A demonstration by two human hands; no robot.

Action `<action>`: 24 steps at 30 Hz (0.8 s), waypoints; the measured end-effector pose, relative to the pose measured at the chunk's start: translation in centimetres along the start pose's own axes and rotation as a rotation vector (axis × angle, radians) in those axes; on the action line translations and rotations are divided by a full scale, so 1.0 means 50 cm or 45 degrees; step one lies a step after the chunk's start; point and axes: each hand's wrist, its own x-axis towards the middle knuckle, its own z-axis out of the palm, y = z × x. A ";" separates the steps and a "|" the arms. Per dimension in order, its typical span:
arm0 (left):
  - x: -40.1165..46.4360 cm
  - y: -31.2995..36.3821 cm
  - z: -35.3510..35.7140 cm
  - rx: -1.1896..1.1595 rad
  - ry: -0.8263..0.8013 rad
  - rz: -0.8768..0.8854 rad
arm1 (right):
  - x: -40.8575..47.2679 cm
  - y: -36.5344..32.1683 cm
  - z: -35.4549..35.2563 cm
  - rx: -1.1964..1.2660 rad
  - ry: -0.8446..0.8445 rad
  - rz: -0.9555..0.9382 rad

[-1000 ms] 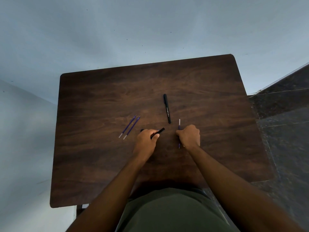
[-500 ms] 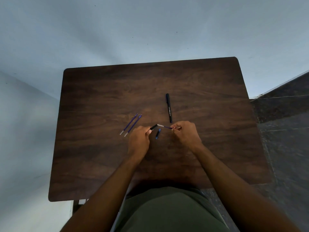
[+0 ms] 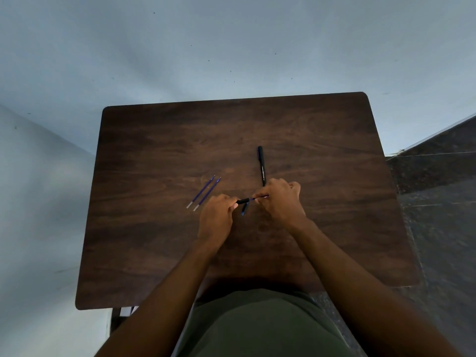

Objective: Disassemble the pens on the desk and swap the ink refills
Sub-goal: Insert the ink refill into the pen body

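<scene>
My left hand (image 3: pixel 217 219) grips a black pen barrel (image 3: pixel 243 201) just above the dark wooden desk (image 3: pixel 159 253). My right hand (image 3: pixel 279 202) pinches a thin blue refill (image 3: pixel 260 197) whose end sits in the barrel's open mouth. Most of the barrel is hidden in my left fist. A small dark blue pen piece (image 3: pixel 244 208) lies on the desk under the barrel. A whole black pen (image 3: pixel 261 165) lies beyond my right hand. Two loose blue refills (image 3: pixel 204 193) lie side by side to the left.
The desk stands against a pale wall, with dark tiled floor (image 3: pixel 438 202) to the right. My lap in a green garment (image 3: pixel 257 325) is at the desk's near edge.
My right hand picked the refill up from the desk and brought its end to the barrel. More of the refill has gone into the barrel. The small blue piece now lies uncovered.
</scene>
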 end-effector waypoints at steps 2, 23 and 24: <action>-0.002 0.003 0.005 -0.018 0.014 -0.022 | 0.004 -0.009 0.009 0.042 -0.001 -0.032; -0.009 -0.006 -0.009 -0.240 0.018 -0.146 | 0.005 -0.001 0.058 1.605 0.010 0.589; -0.010 -0.006 -0.011 -0.246 0.007 -0.149 | 0.005 0.000 0.058 1.586 0.005 0.588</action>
